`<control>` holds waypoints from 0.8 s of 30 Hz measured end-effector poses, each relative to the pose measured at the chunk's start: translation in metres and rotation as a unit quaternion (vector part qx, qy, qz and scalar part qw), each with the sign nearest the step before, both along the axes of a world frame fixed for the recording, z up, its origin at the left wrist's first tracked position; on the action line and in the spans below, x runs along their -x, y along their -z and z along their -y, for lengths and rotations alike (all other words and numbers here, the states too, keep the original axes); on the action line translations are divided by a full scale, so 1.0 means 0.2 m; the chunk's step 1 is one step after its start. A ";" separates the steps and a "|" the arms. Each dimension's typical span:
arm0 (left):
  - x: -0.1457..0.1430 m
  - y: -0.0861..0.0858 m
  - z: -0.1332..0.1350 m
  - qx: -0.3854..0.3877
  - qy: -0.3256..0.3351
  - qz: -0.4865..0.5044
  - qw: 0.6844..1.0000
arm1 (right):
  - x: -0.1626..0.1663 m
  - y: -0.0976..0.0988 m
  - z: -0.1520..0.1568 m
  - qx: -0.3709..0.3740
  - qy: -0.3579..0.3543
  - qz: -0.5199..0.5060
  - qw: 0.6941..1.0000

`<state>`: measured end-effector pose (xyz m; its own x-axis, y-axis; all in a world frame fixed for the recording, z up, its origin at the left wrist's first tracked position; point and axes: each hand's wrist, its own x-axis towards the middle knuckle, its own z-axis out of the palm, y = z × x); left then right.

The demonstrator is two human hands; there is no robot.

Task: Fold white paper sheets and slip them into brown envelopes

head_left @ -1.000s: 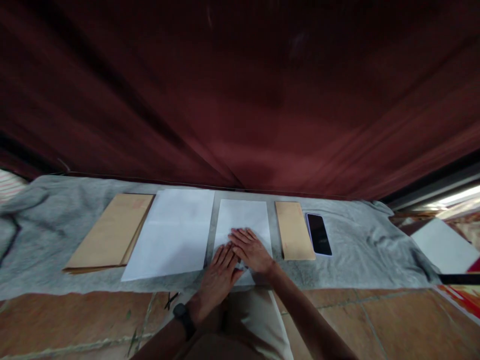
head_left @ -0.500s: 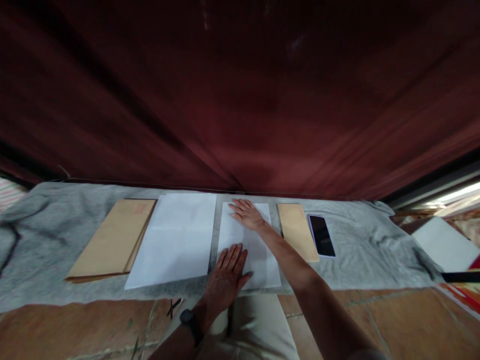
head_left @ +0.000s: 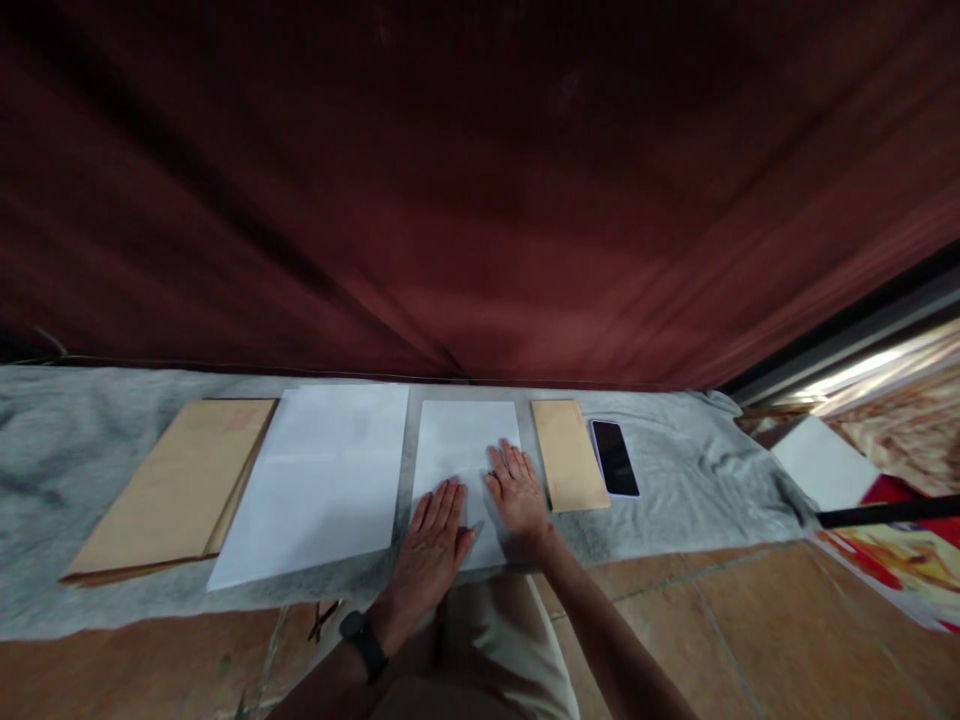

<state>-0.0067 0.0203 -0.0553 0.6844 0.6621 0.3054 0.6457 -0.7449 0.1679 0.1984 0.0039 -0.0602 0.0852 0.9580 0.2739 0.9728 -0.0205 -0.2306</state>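
A white sheet of paper (head_left: 465, 430) lies on the grey cloth in front of me. My left hand (head_left: 431, 545) rests flat on its lower left part, fingers out, a dark watch on the wrist. Flat on the right side of the same sheet is my right hand (head_left: 519, 495), fingers stretched forward. Larger white sheets (head_left: 319, 480) lie to the left, apart from both hands. Just right of the sheet is a small brown envelope (head_left: 571, 455).
Large brown envelopes (head_left: 176, 480) lie at the left on the grey cloth (head_left: 690, 480). A phone (head_left: 615, 458) is beside the small envelope. A dark red curtain (head_left: 480, 250) hangs along the far edge. White card (head_left: 821, 462) and a colourful printed item (head_left: 907, 550) are at right.
My right hand has slid from the far edge of the sheet toward me and a little right. My left hand stays near the lower left. The view has shifted right.
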 end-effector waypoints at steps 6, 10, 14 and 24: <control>-0.11 -0.03 -0.17 0.056 -0.067 0.007 0.996 | -0.01 -0.02 -0.01 -0.009 0.022 -0.011 1.000; -0.09 -0.04 -0.19 0.075 -0.090 0.022 0.993 | -0.01 -0.02 0.00 -0.008 0.022 -0.019 1.000; 0.00 -0.06 -0.04 0.064 -0.048 0.009 0.997 | -0.01 -0.01 0.00 -0.017 0.023 -0.024 0.999; 0.12 -0.14 0.09 0.031 0.078 -0.073 0.994 | 0.01 -0.07 0.16 -0.019 -0.062 -0.046 0.997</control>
